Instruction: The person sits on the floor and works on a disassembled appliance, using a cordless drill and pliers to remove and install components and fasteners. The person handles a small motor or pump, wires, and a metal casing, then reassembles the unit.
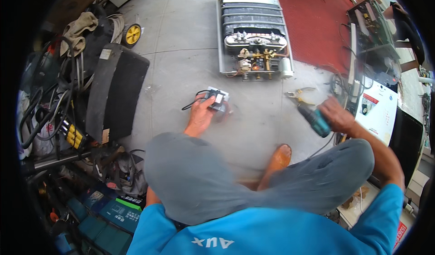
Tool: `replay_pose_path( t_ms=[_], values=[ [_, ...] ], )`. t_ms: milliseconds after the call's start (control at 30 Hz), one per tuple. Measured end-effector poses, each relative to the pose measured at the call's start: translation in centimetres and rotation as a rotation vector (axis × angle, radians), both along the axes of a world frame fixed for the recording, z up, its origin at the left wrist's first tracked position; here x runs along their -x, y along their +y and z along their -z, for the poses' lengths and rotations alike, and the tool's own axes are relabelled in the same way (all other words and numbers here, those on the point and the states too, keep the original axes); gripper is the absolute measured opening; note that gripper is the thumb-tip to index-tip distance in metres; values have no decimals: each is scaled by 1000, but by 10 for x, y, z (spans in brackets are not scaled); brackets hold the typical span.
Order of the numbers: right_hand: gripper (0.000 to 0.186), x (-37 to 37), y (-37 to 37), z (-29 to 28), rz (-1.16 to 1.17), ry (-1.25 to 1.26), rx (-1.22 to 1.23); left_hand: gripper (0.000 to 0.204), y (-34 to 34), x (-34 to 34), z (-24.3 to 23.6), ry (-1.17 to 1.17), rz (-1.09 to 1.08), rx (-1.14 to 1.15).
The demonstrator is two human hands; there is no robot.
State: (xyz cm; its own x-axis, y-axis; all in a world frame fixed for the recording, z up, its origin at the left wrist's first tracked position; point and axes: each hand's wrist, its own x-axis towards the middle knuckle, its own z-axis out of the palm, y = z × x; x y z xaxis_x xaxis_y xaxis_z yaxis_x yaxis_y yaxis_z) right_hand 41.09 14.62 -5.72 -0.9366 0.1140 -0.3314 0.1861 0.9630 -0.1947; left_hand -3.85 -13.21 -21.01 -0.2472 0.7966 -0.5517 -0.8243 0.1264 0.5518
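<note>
Between the cluttered left and right edges of the smooth, seamed grey floor [181,69], an opened heater [256,33] lay in a shallow sheet-metal casing, its far right side beside the red mat [308,24]. Its upper half was a dark, broad block crossed by pale tubes; its near end carried angular brass fittings [267,62] and, at the right corner, a smooth pale cylinder [286,67]. Toward the floor's left edge stood a black panel [118,92] with a curved outline, and beyond it a ridged yellow wheel [132,35] and a crumpled, matt cloth [79,31]. A glossy white panel [380,110] occupied the right edge.

The left hand [199,114] was closed on a small boxy part [219,97] with a looped black cable [189,104], the thumb laid over its top; hand and part were over mid-floor, nearer the person than the heater. The right hand [337,114] was curled round a teal and black drill [319,123], close to metal pliers [301,93] with slim yellow handles, which lay partly spread on the floor.

The left fingers under the part were hidden, and its near right side was smeared. Motion blur obscured the right fingers' exact placement. The person's legs [195,178] covered the floor's near edge; the dark lens rim cut off the outermost clutter.
</note>
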Motion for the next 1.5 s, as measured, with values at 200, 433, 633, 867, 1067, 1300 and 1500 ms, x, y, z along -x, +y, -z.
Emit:
replay_pose_path(
  t_ms=[200,433,633,867,1067,1300,1500],
  values=[
    [63,103,10,-114,-51,44,80,27,6,-8,-24,-8,9,-47],
    [56,171,-72,-117,185,14,405,29,22,-14,-55,-57,-29,-52],
    [42,190,-103,-109,277,-81,458,29,20,-8,-63,-12,-53,-95],
    [41,206,-112,-100,288,-105,482,31,27,-17,-60,96,-89,-45],
    [51,217,-117,-91,309,-55,530,31,27,-17,-57,69,-59,-47],
    [59,224,-119,-86,329,-27,593,34,28,-21,-57,103,-73,-49],
    [59,225,-120,-80,338,-15,592,36,28,-21,-56,131,-32,-57]
  ],
)
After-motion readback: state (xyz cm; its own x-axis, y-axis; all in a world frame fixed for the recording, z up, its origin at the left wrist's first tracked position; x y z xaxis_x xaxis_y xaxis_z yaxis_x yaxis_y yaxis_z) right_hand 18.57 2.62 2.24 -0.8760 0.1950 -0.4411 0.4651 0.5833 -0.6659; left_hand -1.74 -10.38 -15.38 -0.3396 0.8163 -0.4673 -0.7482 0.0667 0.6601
